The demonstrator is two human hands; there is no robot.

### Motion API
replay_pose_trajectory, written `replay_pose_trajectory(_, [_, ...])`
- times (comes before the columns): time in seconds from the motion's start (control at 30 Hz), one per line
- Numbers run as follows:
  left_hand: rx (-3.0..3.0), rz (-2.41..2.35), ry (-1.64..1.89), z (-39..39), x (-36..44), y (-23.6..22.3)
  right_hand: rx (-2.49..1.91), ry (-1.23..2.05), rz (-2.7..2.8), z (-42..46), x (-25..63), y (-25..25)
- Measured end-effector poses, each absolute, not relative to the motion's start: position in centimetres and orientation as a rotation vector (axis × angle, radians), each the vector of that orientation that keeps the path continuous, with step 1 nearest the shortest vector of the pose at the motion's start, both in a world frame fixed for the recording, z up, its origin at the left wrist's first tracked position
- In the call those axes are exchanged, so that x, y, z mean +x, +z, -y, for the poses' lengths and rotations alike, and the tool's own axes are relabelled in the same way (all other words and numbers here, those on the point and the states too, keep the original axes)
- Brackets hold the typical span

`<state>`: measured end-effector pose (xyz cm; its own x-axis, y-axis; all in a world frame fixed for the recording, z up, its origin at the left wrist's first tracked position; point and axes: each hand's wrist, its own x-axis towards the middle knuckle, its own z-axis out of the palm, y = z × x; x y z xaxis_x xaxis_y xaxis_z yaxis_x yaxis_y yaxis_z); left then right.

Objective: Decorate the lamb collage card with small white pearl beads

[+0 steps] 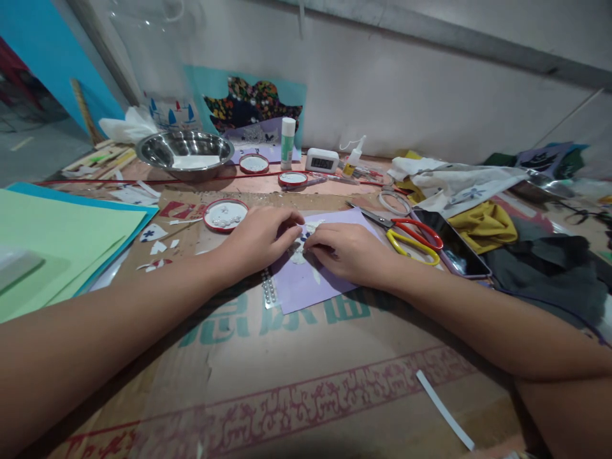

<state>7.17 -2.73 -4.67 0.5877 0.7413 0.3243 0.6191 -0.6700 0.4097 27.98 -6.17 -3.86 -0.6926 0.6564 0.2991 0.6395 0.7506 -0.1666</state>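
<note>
Both my hands rest on a purple sheet of paper [306, 287] that lies on the cardboard-covered table [296, 376]. My left hand [261, 239] has its fingers curled and pressed down on a small white paper cutout [301, 254] stuck on the sheet. My right hand [347, 252] meets it from the right, its fingertips pinched together at the same cutout. What the fingertips hold is too small to make out. A strip of small beads [269, 290] lies by the sheet's left edge.
Red and yellow scissors [406, 233] and a phone [452, 245] lie right of the sheet. A red-rimmed lid with white bits [225, 214], a steel bowl [184, 150], a glue stick [287, 141], a small clock [322, 160], green and blue paper [57, 236] and cloths [482, 223] surround it.
</note>
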Motion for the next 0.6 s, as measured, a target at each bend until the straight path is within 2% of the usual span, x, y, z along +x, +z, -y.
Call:
replay_pose_trajectory(0.33, [2.523, -1.12, 0.71, 2.7, 7.0, -4.4, -0.968, 0.059, 2.708, 6.2, 27.9, -3.5])
replay_pose_trajectory(0.6, [2.23, -1.137, 0.673, 2.3, 6.3, -3.0, -0.88, -0.005, 2.533, 5.6, 28.2, -5.2])
